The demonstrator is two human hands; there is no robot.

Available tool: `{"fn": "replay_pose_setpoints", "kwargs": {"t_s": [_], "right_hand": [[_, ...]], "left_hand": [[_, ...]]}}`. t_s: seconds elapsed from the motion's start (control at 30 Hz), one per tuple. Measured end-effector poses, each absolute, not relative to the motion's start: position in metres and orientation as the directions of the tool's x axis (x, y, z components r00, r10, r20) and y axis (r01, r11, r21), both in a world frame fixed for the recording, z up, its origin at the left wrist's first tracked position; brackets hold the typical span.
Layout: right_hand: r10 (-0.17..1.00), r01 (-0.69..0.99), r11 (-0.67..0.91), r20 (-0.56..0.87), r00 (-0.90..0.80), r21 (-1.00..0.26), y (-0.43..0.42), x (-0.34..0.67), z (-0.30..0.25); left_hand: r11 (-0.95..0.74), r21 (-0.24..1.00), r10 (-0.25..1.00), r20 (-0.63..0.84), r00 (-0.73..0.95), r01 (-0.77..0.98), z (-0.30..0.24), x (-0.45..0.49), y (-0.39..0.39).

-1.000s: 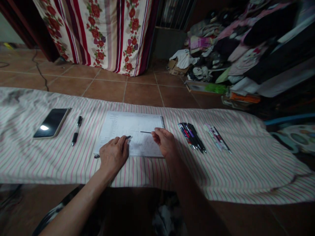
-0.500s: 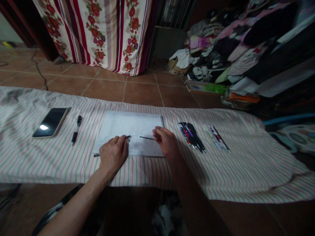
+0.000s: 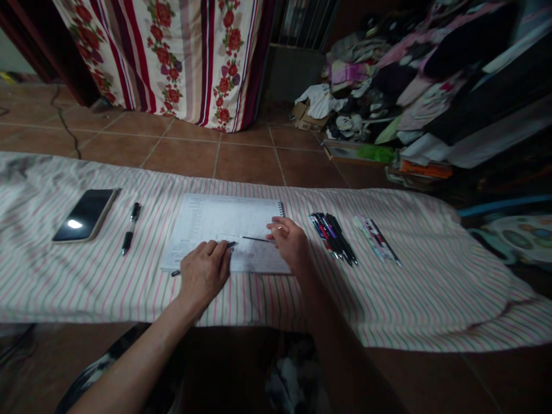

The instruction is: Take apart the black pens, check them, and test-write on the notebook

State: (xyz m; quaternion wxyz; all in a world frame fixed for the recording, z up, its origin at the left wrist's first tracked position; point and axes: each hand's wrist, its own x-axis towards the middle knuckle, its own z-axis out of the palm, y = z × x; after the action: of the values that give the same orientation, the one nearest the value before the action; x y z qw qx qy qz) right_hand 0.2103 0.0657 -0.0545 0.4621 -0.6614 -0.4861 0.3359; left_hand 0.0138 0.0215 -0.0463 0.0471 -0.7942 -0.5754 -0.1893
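— Beyond the notebook [image 3: 241, 215], showing what sort of room?

— Showing a striped floral curtain [image 3: 190, 63] above a tiled floor [image 3: 245, 158] and, behind and right of the notebook, a heap of clothes [image 3: 418, 89].

— Under the notebook?

— Spreading a striped cloth [image 3: 259, 305]; bearing, left of the notebook, a black-ended pen [image 3: 131, 226] and, farther out, a phone [image 3: 84, 215]; bearing, right of the notebook, a dark pen bundle [image 3: 334, 236] and, farther out, a paler pen bundle [image 3: 377, 238].

— With the left hand [image 3: 206, 273], doing what?

— Resting on the notebook's near left part, closing bent fingers over a black pen-like piece [image 3: 232, 244]; also showing a dark end [image 3: 175, 273] at the near left corner, cannot tell whether belonging to the same piece.

— With the right hand [image 3: 287, 238]?

— Curling thumb and fingers over the notebook's right part, meeting one end of a thin dark rod [image 3: 257, 238], pointing leftward over mid-page. Cannot tell whether gripping or merely touching.
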Motion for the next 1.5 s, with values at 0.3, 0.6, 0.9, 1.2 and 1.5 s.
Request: {"fn": "replay_pose_setpoints", "kwargs": {"t_s": [0.3,0.6,0.9,1.2,1.5], "right_hand": [[0.967,0.708,-0.029,0.16,0.199,-0.706,0.064,0.214,-0.057],[0.973,0.482,-0.117,-0.003,0.231,-0.868,0.069,0.22,-0.063],[0.963,0.368,-0.156,-0.058,0.263,-0.917,0.07,0.222,-0.062],[0.945,0.325,-0.167,-0.057,0.322,-0.931,0.068,0.225,-0.055],[0.926,0.261,-0.166,-0.059,0.374,-0.951,0.068,0.226,-0.051]], "left_hand": [[-0.338,0.137,0.894,0.355,0.273,0.931,-0.046,0.013,0.023],[-0.329,0.147,0.895,0.363,0.258,0.933,-0.049,0.012,0.024],[-0.329,0.136,0.893,0.365,0.262,0.934,-0.048,0.01,0.024],[-0.316,0.142,0.903,0.349,0.251,0.938,-0.047,0.011,0.023],[-0.31,0.147,0.907,0.341,0.246,0.939,-0.047,0.011,0.025]]}}
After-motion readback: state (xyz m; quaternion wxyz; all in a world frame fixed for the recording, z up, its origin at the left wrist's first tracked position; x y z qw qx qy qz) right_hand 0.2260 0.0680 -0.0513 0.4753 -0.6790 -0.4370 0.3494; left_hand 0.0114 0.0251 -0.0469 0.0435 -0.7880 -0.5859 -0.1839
